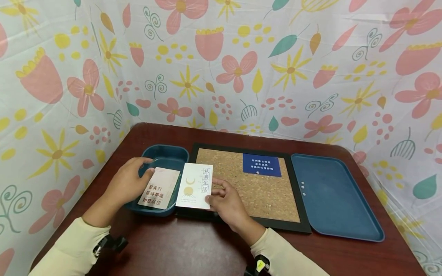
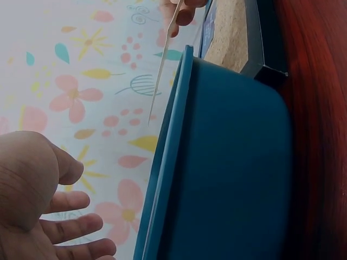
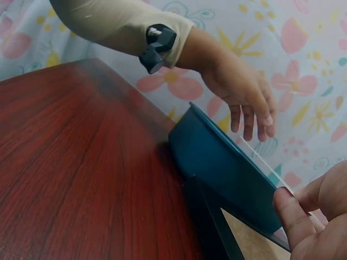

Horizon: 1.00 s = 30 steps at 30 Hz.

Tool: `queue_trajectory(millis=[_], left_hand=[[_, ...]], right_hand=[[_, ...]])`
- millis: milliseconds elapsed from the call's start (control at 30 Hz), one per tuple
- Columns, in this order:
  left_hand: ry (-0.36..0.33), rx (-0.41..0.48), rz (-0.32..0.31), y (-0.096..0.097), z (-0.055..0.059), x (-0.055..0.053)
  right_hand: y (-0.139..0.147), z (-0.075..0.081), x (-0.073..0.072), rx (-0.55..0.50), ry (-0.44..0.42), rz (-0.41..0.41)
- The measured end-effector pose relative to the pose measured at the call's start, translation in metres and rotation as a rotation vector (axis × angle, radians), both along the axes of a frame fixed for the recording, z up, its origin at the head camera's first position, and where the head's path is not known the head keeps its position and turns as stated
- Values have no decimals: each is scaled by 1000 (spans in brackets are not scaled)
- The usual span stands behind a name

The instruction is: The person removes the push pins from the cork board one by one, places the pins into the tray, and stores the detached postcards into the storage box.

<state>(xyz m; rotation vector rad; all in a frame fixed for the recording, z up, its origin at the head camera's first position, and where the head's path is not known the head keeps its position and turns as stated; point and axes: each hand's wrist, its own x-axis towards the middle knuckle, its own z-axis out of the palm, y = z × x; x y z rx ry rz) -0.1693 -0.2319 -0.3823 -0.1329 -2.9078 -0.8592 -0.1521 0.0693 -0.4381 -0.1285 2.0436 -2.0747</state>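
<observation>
My right hand (image 1: 226, 199) pinches a white card (image 1: 193, 188) by its right edge, thumb on the front. The card bears a gold moon design and a column of Chinese characters, and overlaps the gap between the blue bin and the corkboard in the head view. Over the deep blue bin (image 1: 162, 147) hovers my left hand (image 1: 129, 178), its fingers spread and relaxed with nothing in them. A pale pink card (image 1: 160, 188) with Chinese writing lies in that bin, beside the left thumb. In the right wrist view the white card (image 3: 265, 162) shows edge-on.
The black-framed corkboard (image 1: 231, 195) lies mid-table, with a dark blue card (image 1: 261, 165) pinned near its top right by a pushpin (image 1: 257, 172). To its right, a shallow blue tray (image 1: 342, 199) holds several clear pushpins (image 1: 303, 188) at its left edge. A flowered cloth stands behind.
</observation>
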Motion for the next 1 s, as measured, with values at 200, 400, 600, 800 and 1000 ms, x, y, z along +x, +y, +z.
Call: queue_trajectory(millis=[200,400,600,800,1000], left_hand=[[-3,-3,9,-4,-1,-2],[3,10,23,-8,-2,-2],[25,16,44,-13,-1,-2],[33,27,63,-16,-1,-3],[36,21,90,-18,-3,-5]], right_hand=[[-3,2,2,-4,1,-4],[-6,-3,0,-8,-7,2],[-9,-1,1,-21,-1,8],[-12,2,3,-42,-6,11],[-15,2,3,-38,-6,11]])
